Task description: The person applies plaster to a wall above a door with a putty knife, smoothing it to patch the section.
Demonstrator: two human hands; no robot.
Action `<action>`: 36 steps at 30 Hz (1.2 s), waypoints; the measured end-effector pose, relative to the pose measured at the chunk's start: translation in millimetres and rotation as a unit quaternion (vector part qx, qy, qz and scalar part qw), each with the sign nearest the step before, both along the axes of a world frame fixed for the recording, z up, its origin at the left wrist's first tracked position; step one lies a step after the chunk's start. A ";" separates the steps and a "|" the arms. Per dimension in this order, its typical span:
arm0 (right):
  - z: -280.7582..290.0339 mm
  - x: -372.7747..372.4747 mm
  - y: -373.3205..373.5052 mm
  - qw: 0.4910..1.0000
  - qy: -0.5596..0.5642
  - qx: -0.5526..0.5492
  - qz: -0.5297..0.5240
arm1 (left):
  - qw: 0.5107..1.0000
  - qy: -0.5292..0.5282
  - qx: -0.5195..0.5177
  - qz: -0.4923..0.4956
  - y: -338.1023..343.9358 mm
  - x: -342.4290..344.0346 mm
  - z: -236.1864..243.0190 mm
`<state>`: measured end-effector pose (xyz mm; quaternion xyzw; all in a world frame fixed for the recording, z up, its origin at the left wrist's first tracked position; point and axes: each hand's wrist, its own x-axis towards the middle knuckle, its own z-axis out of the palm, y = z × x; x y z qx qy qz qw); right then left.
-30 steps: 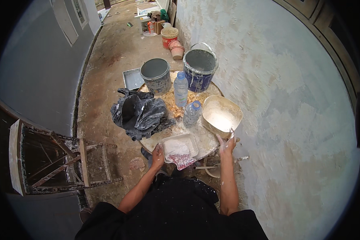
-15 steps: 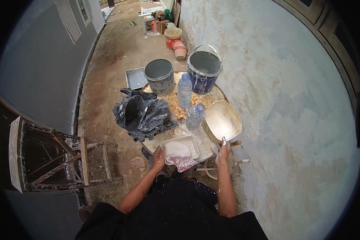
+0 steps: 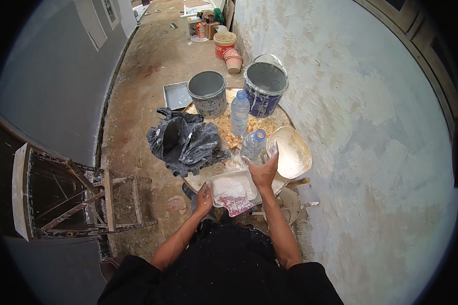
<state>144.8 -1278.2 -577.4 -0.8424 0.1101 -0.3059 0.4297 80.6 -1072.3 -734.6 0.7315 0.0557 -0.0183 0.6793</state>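
Right hand [image 3: 263, 172] shifted toward nearer bottle [image 3: 252, 145], open; left hand [image 3: 204, 200] grips tray [image 3: 252, 190] (likely steadying it) at near edge of bench [image 3: 225, 125].

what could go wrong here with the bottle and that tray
The right hand is spread very near the closer clear bottle; a bump might tip it over.

The tray is at the round table's near edge, with the left hand at its side; a jolt could spill the white material.
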 end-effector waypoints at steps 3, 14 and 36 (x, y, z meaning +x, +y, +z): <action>2.8 18.8 8.8 1.000 0.015 -0.007 -0.008 | 1.000 0.008 -0.008 0.004 0.2 -1.2 -4.3; 10.0 25.3 -6.3 0.997 -0.058 -0.031 0.040 | 0.999 0.021 0.023 0.015 -8.8 -2.8 35.3; 65.7 -104.4 -63.6 0.788 0.373 -0.314 0.375 | 1.000 0.028 -0.008 0.008 -4.0 -3.4 18.1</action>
